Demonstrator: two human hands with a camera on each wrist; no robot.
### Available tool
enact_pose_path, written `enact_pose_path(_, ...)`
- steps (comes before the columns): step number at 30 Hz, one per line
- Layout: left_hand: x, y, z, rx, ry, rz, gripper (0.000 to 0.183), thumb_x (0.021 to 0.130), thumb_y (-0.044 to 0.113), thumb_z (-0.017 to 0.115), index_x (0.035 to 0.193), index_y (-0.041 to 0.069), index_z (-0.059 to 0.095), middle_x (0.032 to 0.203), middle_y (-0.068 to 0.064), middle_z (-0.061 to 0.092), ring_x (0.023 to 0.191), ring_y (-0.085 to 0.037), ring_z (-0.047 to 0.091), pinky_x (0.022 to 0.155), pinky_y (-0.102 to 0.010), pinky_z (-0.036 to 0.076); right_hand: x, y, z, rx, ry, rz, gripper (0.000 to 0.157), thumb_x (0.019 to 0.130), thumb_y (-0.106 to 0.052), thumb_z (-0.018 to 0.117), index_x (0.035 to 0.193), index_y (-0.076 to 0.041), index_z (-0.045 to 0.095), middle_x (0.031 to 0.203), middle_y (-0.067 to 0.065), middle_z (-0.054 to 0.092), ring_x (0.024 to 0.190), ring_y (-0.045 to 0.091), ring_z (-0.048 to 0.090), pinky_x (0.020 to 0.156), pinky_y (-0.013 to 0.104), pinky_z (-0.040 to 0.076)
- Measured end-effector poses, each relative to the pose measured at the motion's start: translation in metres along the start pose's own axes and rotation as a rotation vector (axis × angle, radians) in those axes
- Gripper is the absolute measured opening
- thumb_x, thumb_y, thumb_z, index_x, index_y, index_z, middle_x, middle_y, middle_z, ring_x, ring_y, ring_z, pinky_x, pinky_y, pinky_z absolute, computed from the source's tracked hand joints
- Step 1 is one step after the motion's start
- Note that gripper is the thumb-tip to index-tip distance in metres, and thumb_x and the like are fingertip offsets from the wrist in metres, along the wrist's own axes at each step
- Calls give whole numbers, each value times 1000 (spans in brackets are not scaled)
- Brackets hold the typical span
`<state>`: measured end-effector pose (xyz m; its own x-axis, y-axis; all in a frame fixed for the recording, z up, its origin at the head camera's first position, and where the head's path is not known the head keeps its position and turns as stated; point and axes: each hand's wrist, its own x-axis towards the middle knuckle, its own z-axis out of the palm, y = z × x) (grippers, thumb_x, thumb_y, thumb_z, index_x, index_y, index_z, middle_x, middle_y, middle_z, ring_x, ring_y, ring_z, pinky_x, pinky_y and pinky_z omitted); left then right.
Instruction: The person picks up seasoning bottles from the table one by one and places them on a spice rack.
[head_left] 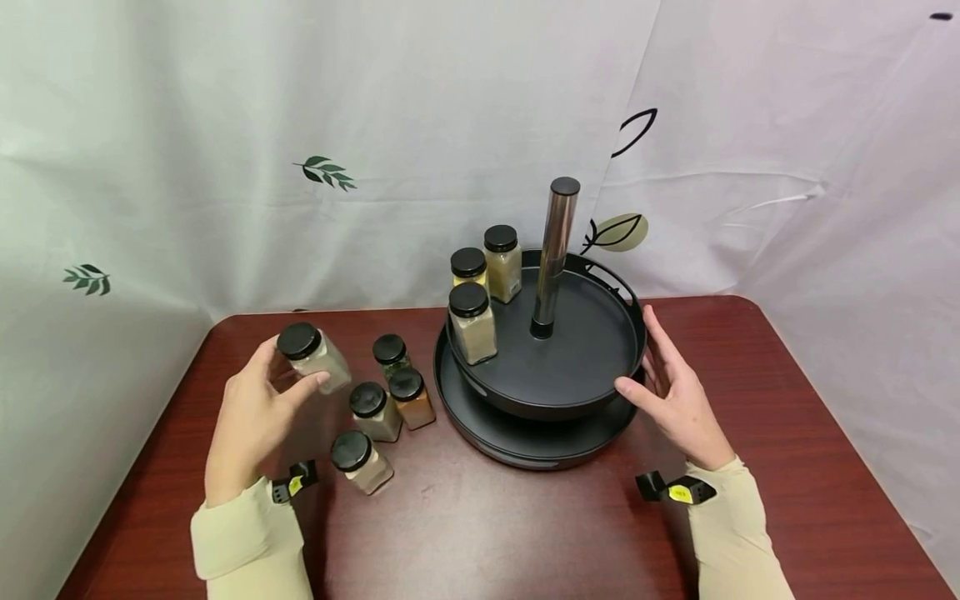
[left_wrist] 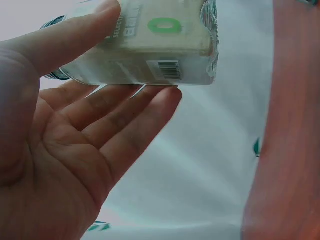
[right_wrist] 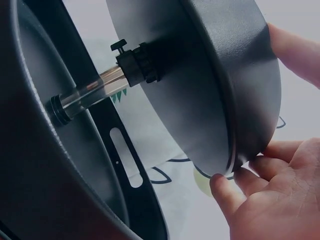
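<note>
My left hand (head_left: pixel 251 417) holds a square clear spice jar (head_left: pixel 326 365) with a black lid, tilted, above the table's left part. In the left wrist view, the thumb lies across the label and the fingers are under the pale-filled jar (left_wrist: pixel 135 70). At the right, my right hand (head_left: pixel 678 404) holds the rim of the black upper tray (head_left: pixel 555 392) of a two-tier rack, thumb toward the front and fingers farther back. In the right wrist view, fingertips (right_wrist: pixel 225 192) touch the tray's lower edge. Three jars, including a pale one (head_left: pixel 474 333), stand on that tray's left side.
Several black-lidded jars, one orange-brown (head_left: pixel 414 407) and one pale (head_left: pixel 367 471), stand on the red-brown table (head_left: pixel 480 533) left of the rack. The lower tray (head_left: pixel 517 446) sits beneath. A metal pole (head_left: pixel 553 258) rises from the upper tray. White curtain (head_left: pixel 420 100) hangs behind.
</note>
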<state>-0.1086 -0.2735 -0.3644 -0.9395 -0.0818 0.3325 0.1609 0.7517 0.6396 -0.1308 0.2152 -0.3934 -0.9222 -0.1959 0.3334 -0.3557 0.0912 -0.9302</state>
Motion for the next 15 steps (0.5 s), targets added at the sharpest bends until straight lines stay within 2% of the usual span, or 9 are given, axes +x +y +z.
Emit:
enact_pose_path(9, -6, 22, -11, 10, 92, 4, 57, 86, 21, 83, 136, 13, 58, 108, -10, 73, 94, 19, 52, 78, -8, 42, 0, -1, 0, -20, 7, -1, 90, 91, 11, 64, 162, -20, 17, 168, 4, 14, 152, 25, 19, 113, 15, 27)
enact_pose_path(11, -7, 27, -13, 14, 105, 8, 56, 85, 19, 83, 135, 12, 58, 106, -10, 73, 93, 19, 52, 77, -7, 43, 0, -1, 0, -23, 6, 3, 90, 91, 11, 64, 161, -22, 18, 168, 3, 13, 152, 24, 19, 113, 15, 27)
enact_pose_path(15, -9, 38, -16, 12, 124, 14, 55, 85, 16, 83, 134, 10, 58, 106, -10, 73, 93, 20, 52, 77, -5, 43, -1, -1, 0, -23, 4, 1, 90, 91, 11, 64, 162, -18, 16, 168, 4, 13, 152, 24, 20, 112, 15, 27)
